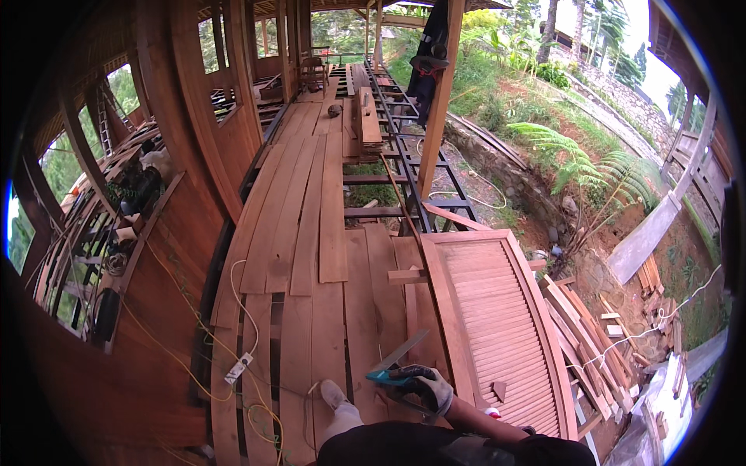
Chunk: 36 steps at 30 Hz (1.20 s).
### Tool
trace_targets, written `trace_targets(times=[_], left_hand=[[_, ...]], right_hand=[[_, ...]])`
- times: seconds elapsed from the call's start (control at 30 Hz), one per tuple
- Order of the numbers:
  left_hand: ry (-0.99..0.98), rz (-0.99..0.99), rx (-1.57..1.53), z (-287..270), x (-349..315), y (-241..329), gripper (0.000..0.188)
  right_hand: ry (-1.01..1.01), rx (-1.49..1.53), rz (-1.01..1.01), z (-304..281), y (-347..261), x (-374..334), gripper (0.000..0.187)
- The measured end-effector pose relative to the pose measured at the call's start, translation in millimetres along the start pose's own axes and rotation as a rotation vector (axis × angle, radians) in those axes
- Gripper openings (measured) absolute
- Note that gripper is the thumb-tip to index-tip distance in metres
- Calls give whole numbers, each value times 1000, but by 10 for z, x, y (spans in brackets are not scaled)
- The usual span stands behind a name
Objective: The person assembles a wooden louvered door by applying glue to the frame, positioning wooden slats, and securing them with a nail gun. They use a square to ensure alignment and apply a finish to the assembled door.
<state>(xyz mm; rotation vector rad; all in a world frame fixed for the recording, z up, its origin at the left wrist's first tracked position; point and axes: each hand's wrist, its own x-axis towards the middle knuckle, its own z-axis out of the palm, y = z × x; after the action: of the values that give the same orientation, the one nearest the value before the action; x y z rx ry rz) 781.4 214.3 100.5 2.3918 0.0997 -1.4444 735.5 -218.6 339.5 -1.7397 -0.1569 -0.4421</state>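
My right hand point(432, 391), in a pale and dark work glove, is closed around the teal handle of a try square point(400, 351). Its thin metal blade slants up and away from the handle's left end, above the floor planks point(326, 318). Just right of this hand lies a framed louvred wooden shutter point(505, 299), with my bare forearm over its near edge. A small dark wood offcut point(499, 391) rests on the slats. Beside my forearm shows a small red and white item point(492, 412), too small to make out. My left hand is out of view.
A white power strip point(238, 368) with yellow and white cords lies on the planks at left, near my foot point(334, 394). Farther off, stacked boards point(368, 120) sit beside open black metal joists point(420, 151). A wooden post point(440, 101) rises there. Scrap lumber point(587, 342) lies below at right.
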Motion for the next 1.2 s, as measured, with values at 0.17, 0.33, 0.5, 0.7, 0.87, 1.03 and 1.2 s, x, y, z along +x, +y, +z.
trace_targets(times=[0.17,0.33,0.5,0.7,0.87,1.03,1.2], left_hand=[[61,307,683,-1075,546,63,27],[16,330,-358,-2196,1345,207,24],[-292,401,-878,-2715,407,2411,38],[-463,641,-719,-2628,486,3537,30],[-279,721,-489,-2695,906,4014,22],[-131,645,-18,-2744,1203,4914,26],[-132,766,130,-2815,1569,6025,25]], right_hand=[[176,619,600,236,410,558,26],[53,273,528,459,460,994,23],[-47,229,590,579,883,1050,26],[-191,-201,730,377,799,1728,57],[-298,-396,853,115,1145,2160,39],[-132,-560,784,-208,1903,2341,36],[-201,-418,1031,-1234,1639,3325,35]])
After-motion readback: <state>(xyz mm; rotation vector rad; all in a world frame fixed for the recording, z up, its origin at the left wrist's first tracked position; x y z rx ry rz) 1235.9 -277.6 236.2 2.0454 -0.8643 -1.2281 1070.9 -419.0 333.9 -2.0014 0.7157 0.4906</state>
